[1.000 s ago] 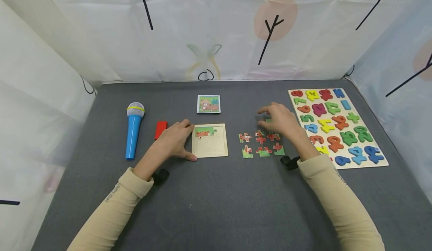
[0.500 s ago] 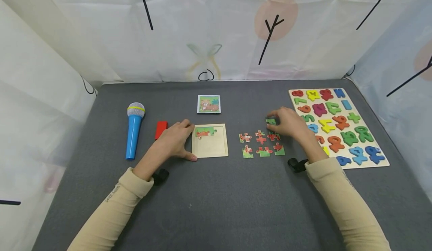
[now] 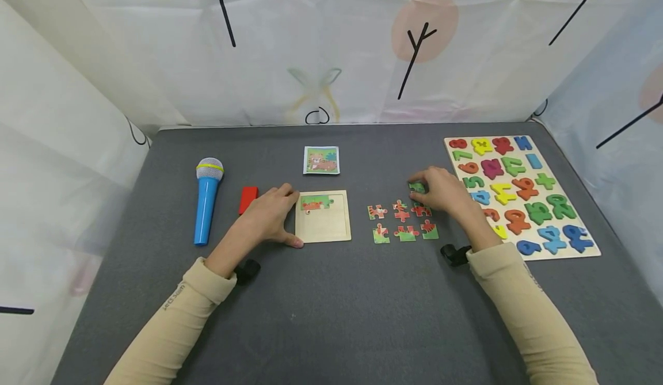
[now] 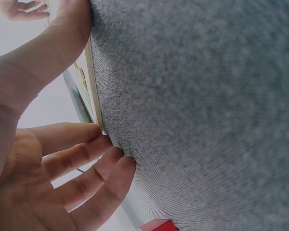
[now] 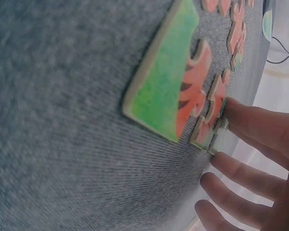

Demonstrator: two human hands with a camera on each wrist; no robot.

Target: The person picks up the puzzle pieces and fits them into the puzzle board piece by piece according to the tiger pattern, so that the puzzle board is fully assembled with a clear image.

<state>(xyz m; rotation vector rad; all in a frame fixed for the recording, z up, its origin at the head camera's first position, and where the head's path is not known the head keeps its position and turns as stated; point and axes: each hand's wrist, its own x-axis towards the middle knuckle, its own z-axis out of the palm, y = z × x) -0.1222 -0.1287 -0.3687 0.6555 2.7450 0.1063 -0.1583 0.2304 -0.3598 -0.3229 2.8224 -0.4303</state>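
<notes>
The left hand (image 3: 271,212) lies palm toward the left side of a shallow wooden tray (image 3: 328,224), fingers extended and fairly relaxed, thumb apart; index fingertip and thumb touch its edge without curling round it. The right hand (image 3: 440,188) reaches in with wrist bent, thumb and index fingertip pinching a green puzzle piece (image 3: 416,187), its other fingers loosely spaced; whether the piece is clear of the cloth cannot be told. That piece sits just beyond two rows of loose jigsaw pieces (image 3: 380,235), to the right of the tray, between tray and letter board (image 3: 532,232).

Small dark lettering runs along the left sleeve (image 3: 173,321), too small to read. The pale board carries raised, rounded, letter-like shapes in red, yellow, green and blue.

The loose pieces are thick, pale-edged, with knobbed outlines and glossy green and striped orange print. A green-and-orange joined section (image 3: 316,202) fills the tray's upper left. The tabletop (image 3: 331,310) is woven grey cloth. A square picture card (image 3: 321,160), a blue microphone (image 3: 206,209) with grey mesh head, and a smooth red block (image 3: 248,198) lie on it.
</notes>
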